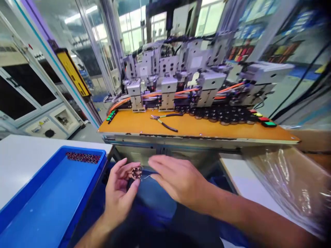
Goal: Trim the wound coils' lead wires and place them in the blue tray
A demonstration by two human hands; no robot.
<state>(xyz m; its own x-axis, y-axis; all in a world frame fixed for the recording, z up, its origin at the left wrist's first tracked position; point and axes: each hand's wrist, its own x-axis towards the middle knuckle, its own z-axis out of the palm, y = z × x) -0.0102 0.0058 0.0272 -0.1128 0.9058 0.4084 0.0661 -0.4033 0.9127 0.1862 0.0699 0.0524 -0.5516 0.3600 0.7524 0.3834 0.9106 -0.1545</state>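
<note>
Right now the left hand (119, 193) holds a small round copper coil (137, 172) between thumb and fingertips, its grip closed on the part, in the air in front of the body and below the front edge of the orange counter (196, 129). The coil is turned with its flat face toward the camera, which I think lets the person see it well. A thin wire (146, 177) goes out from the coil to the right, and the right hand (178, 181) is just beside it with its fingers spread and loosely bent. I cannot tell whether those fingers pinch the wire or only touch it.

At the left, a blue plastic tray (51, 196) lies on the white counter (23, 162); a row of similar small dark-red parts (83, 157) lies along its far wall, near to the left hand. On the orange counter, pliers (165, 120) with dark handles rest near the middle, open, in front of the grey assembly machine (181, 79). A line of black round parts (222, 115) stands along the base of the machine, with coloured buttons (263, 120) at the right end. A clear plastic bag (289, 182) is at the right.
</note>
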